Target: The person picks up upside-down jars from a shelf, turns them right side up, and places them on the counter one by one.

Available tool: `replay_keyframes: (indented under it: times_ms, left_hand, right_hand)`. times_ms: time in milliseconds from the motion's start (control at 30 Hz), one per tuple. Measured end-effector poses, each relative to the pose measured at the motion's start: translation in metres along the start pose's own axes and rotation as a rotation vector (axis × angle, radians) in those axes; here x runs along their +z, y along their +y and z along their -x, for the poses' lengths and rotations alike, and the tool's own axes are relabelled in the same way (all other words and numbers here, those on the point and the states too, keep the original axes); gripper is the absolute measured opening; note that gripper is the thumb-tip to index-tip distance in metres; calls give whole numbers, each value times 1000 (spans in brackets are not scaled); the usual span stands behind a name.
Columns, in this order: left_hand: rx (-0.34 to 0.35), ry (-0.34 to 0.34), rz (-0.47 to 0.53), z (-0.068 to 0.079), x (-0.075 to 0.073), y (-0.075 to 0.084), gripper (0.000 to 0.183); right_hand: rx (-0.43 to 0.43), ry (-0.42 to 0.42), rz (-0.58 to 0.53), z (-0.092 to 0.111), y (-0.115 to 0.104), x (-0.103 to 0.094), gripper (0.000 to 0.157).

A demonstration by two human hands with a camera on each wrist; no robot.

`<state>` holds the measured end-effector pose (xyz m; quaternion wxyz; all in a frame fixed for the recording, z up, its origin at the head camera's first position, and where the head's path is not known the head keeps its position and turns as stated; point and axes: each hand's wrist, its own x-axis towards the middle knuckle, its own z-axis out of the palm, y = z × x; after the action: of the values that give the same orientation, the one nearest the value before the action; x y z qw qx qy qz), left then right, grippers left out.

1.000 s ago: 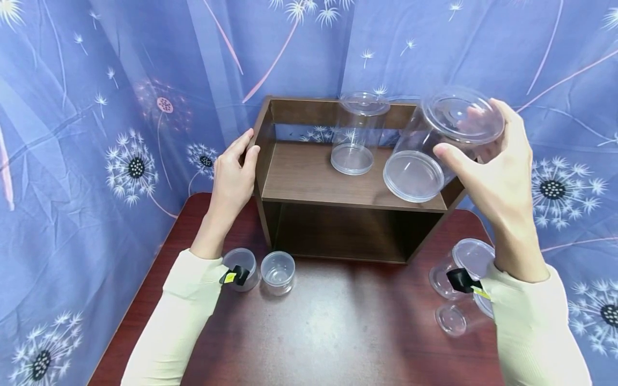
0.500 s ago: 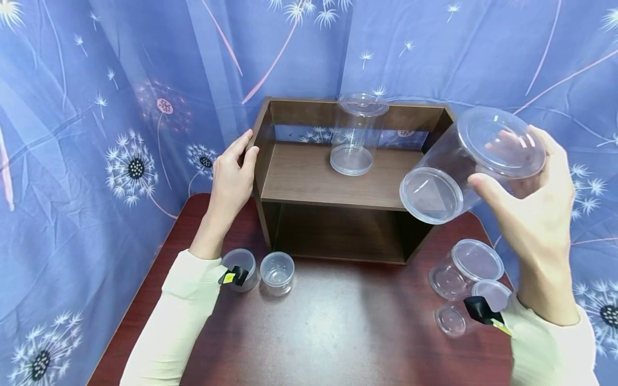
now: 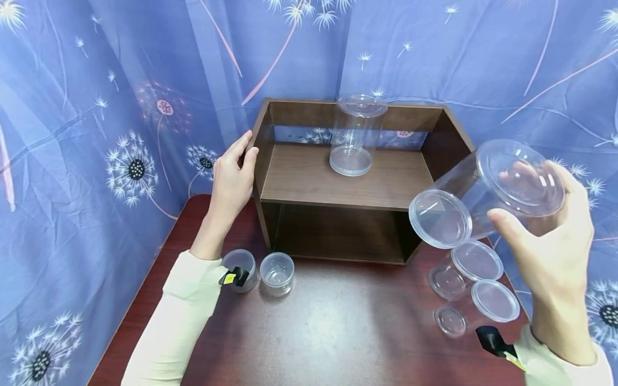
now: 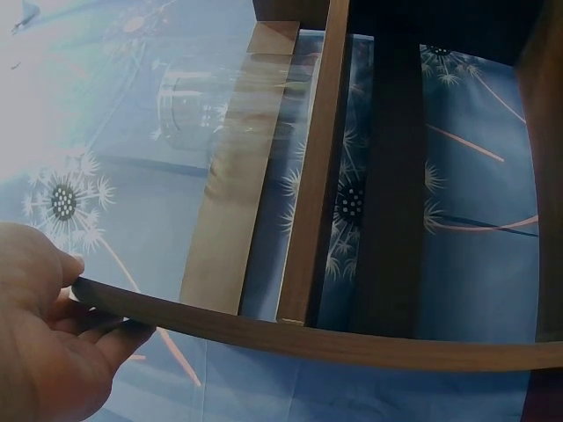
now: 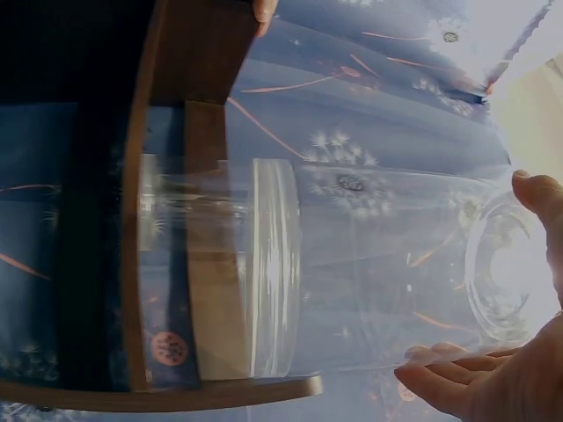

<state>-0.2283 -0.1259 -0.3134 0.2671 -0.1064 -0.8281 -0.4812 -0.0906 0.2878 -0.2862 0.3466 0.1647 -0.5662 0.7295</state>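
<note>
My left hand (image 3: 234, 171) grips the upper left side panel of a brown two-tier shelf (image 3: 343, 187), thumb on one face and fingers on the other in the left wrist view. Off to the shelf's right, my right hand (image 3: 555, 236) holds a large clear plastic jar (image 3: 475, 193) in the air. It is gripped round one end and tilted. The ringed end, lower in the head view, points toward the shelf in the right wrist view. Another clear jar (image 3: 354, 155) stands on the upper board.
Two clear jars, one taller (image 3: 463, 271) and one smaller (image 3: 475, 308), stand on the table's right side. Small clear cups (image 3: 277, 273) are at the left, one partly behind my wrist strap. The dark red table (image 3: 318, 332) meets a blue dandelion curtain (image 3: 410, 48).
My right hand has carried the large jar rightward and down, off from in front of the upper shelf, tilting it further. The left hand stays on the side panel.
</note>
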Motion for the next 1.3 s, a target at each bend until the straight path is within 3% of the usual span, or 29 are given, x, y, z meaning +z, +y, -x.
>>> replay_keyframes:
  times_ms: [233, 533, 800, 1133, 1300]
  left_hand:
    - [-8, -5, -2, 0, 0, 1, 44]
    - [-34, -10, 11, 3, 1, 0, 45]
    - [-43, -6, 13, 4, 1, 1, 45]
    - [-57, -1, 7, 4, 1, 3, 44]
    - [-49, 38, -4, 2, 2, 2, 42]
  right_hand:
    - [39, 42, 56, 21, 8, -11, 78]
    - [115, -4, 104, 48, 23, -17, 76]
    - [288, 66, 383, 70, 34, -26, 79]
    - [374, 54, 406, 91, 48, -28, 79]
    - [384, 9, 519, 98, 55, -29, 78]
